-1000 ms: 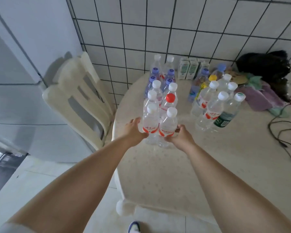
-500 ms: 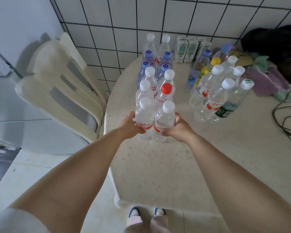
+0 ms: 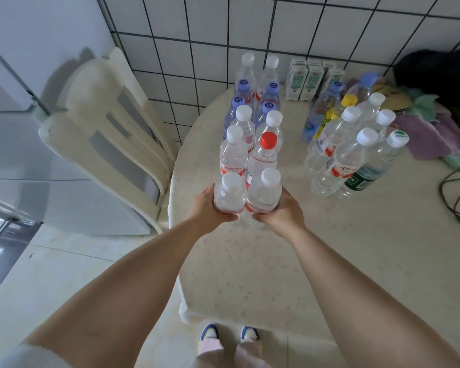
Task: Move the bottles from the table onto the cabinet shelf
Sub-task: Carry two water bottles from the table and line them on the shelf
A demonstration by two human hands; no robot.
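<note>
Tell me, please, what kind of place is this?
Probably a home kitchen or dining corner: a white tiled wall behind a round table, a cream plastic chair beside it, and what looks like a fridge at the left.

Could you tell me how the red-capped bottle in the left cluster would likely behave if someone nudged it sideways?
The red-capped bottle is tall and narrow, so it would probably tip rather than slide. Its clear plastic wall looks thin, so it may dent under a squeeze. White-capped bottles stand close around it, so a tip would likely knock them too.
</note>
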